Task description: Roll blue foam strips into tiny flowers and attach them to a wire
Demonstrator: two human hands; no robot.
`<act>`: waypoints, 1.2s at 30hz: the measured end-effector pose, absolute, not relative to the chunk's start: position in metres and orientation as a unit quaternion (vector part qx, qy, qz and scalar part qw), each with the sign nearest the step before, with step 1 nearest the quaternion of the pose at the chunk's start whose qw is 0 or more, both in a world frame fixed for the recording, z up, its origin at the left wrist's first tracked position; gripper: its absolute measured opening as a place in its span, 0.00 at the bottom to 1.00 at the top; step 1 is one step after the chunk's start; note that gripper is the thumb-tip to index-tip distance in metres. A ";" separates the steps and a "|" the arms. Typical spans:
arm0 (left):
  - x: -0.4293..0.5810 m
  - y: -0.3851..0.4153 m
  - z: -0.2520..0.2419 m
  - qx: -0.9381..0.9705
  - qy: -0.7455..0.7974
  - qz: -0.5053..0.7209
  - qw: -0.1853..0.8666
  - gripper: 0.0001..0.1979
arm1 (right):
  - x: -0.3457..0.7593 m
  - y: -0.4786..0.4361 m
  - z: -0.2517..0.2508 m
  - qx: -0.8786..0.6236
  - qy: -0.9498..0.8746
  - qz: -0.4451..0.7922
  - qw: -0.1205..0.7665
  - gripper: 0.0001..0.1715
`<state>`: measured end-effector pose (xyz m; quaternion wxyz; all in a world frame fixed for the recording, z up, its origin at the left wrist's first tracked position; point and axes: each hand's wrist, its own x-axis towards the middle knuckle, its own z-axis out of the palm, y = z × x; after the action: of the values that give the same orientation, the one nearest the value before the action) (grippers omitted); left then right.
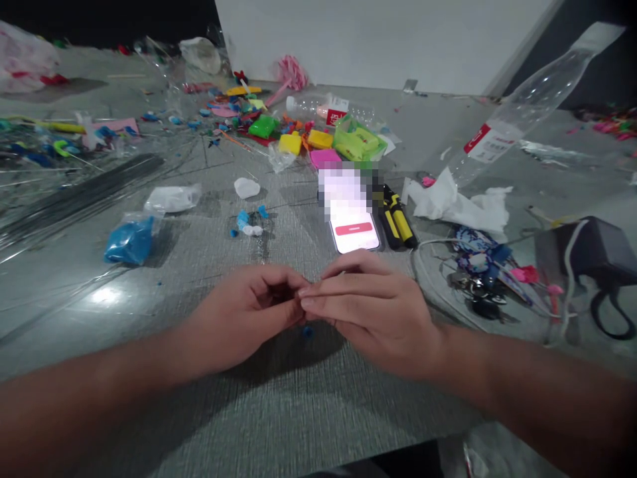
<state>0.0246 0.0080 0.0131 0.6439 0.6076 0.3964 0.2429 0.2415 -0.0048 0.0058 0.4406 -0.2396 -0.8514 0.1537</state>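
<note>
My left hand (259, 302) and my right hand (375, 312) meet over the front of the table, fingertips pressed together. Both are closed in a pinch, and whatever sits between the fingers is hidden. Just below them lies a small blue bit (307, 330) that looks like modelling clay. Beyond my left hand are small blue and white clay pieces (250, 224), a white clay lump (247, 188) and a bagged lump of blue clay (130, 240). A lit phone (354, 232) lies right behind my right hand, beside yellow-and-black pliers (398, 219).
A tilted clear bottle (537, 99) stands at right, near crumpled tissue (458, 202), keys (480, 292), a white cable (440, 295) and a dark box (587, 249). Coloured clay packs (291, 143) and another bottle (313, 106) lie at the back. Thin dark rods (94, 189) spread at left.
</note>
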 end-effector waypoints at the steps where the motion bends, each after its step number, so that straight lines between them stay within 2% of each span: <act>1: 0.025 0.008 0.013 0.611 0.396 0.242 0.641 0.04 | 0.242 -0.005 0.006 -0.243 -0.851 0.148 0.441 0.10; 4: 0.024 0.009 0.011 0.627 0.393 0.245 0.626 0.04 | 0.241 -0.005 0.006 -0.258 -0.847 0.152 0.439 0.08; 9: 0.022 0.010 0.011 0.649 0.376 0.242 0.616 0.04 | 0.238 -0.006 0.008 -0.278 -0.825 0.227 0.436 0.01; 13: 0.024 0.010 0.012 0.643 0.382 0.241 0.618 0.06 | 0.239 -0.009 0.011 -0.279 -0.809 0.273 0.439 0.04; 21: 0.024 0.008 0.014 0.660 0.378 0.222 0.611 0.06 | 0.240 -0.008 0.011 -0.291 -0.813 0.238 0.445 0.02; 26: 0.021 0.004 0.012 0.663 0.354 0.229 0.618 0.03 | 0.240 -0.007 0.006 -0.264 -0.824 0.254 0.433 0.08; 36: 0.024 0.005 0.013 0.630 0.352 0.261 0.641 0.05 | 0.242 -0.003 0.015 -0.269 -0.832 0.257 0.412 0.08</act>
<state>0.0241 0.0055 0.0130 0.6411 0.6297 0.3524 0.2613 0.2420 -0.0033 0.0154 0.4116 -0.2693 -0.8318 0.2574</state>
